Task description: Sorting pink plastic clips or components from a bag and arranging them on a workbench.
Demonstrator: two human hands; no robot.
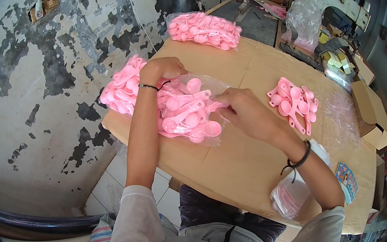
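A clear plastic bag full of pink plastic scoops (188,113) lies on the cardboard-covered table (246,161). My left hand (162,70) grips the bag's far left edge. My right hand (242,111) pinches the bag's right edge, fingers closed on the film. Behind the bag a loose heap of pink scoops (122,88) sits at the table's left edge. A small pile of loose pink scoops (294,104) lies to the right of my right hand.
Another filled bag of pink scoops (204,29) rests at the table's far side. A stack of empty clear bags (290,196) hangs at the near right edge under my forearm. Cardboard boxes (372,119) stand at the right. A peeling wall (39,78) borders the left.
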